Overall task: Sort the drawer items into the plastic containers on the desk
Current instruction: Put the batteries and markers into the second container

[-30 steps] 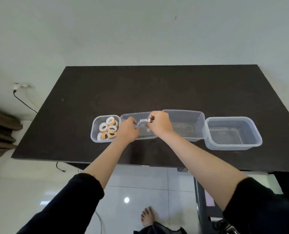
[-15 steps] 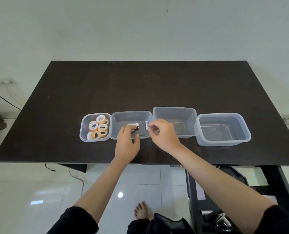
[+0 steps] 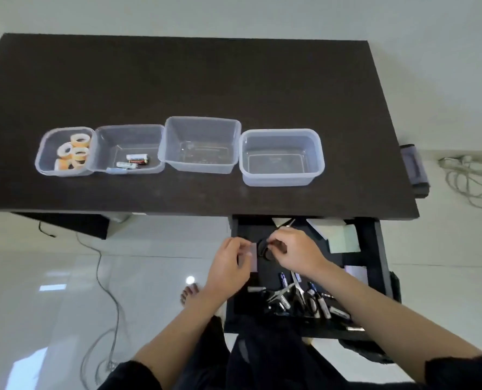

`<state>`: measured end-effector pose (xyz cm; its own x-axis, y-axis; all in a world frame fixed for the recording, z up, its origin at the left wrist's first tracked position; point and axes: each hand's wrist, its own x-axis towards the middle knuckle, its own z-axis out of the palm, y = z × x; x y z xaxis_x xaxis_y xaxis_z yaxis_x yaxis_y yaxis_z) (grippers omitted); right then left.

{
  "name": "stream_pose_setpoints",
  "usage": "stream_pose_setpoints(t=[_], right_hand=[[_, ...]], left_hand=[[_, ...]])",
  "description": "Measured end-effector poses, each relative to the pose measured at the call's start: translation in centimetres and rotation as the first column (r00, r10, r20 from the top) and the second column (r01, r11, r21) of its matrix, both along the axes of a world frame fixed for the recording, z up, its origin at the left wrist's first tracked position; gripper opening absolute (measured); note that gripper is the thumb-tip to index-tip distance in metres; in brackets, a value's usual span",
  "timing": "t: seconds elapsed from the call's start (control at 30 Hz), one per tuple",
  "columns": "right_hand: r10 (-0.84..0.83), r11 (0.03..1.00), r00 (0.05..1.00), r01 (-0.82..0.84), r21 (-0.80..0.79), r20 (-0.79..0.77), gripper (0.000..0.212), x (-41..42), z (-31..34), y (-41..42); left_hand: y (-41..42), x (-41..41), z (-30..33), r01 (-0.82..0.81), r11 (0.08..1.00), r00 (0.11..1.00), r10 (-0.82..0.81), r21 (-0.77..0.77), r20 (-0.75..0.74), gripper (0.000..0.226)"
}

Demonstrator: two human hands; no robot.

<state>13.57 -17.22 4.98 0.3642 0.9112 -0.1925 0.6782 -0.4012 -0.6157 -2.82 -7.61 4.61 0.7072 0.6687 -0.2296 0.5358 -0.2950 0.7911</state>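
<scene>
Four clear plastic containers stand in a row on the dark desk [image 3: 234, 80]. The leftmost container [image 3: 44, 161] holds several tape rolls [image 3: 76, 153]. The second container [image 3: 104, 142] holds a few batteries [image 3: 135, 160]. Nothing lies in the third container [image 3: 203, 125] or the fourth container [image 3: 282, 133]. Both my hands are down in the open black drawer [image 3: 375, 249]. My right hand [image 3: 296, 254] pinches a small black round item [image 3: 262, 249]. My left hand [image 3: 228, 266] is curled against a pale pad [image 3: 253, 258]; whether it grips the pad is unclear.
The drawer's near part holds scissors [image 3: 287, 294], several batteries and markers [image 3: 321, 302], and pale paper notes [image 3: 344, 239] at the back right. Cables lie on the floor at left [image 3: 104, 277] and right [image 3: 473, 178]. My bare foot [image 3: 189, 295] is beside the drawer.
Both hands left the second container, where the batteries now lie, and dropped into the open drawer. The view tilted down, so the drawer came into sight.
</scene>
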Motion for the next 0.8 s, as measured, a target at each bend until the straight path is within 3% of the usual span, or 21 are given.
stream_pose_setpoints(t=[0.17,0.3,0.57,0.8], right_hand=[[-0.022,0.956,0.999,0.013,-0.294,-0.027,0.028,3.9,-3.1,-8.6],[-0.019,0.871,0.995,-0.029,-0.491,-0.093,0.051,4.8,-5.1,-12.4],[-0.048,0.845,0.985,-0.050,-0.532,-0.168,0.054,4.0,-7.7,-15.6],[-0.134,0.887,0.978,0.047,-0.458,-0.161,0.033,2.6,-8.4,-14.8]], left_hand=[[-6.5,2.8,-3.3,0.084,0.989,0.978,-0.106,-0.121,-0.182,0.031],[-9.3,3.5,-5.9,0.122,0.982,0.890,-0.173,-0.145,-0.423,0.044],[-11.5,5.6,-7.4,0.225,0.974,0.692,-0.171,-0.016,-0.701,0.047],[-12.0,5.7,-7.5,0.249,0.965,0.670,-0.107,0.087,-0.735,0.016]])
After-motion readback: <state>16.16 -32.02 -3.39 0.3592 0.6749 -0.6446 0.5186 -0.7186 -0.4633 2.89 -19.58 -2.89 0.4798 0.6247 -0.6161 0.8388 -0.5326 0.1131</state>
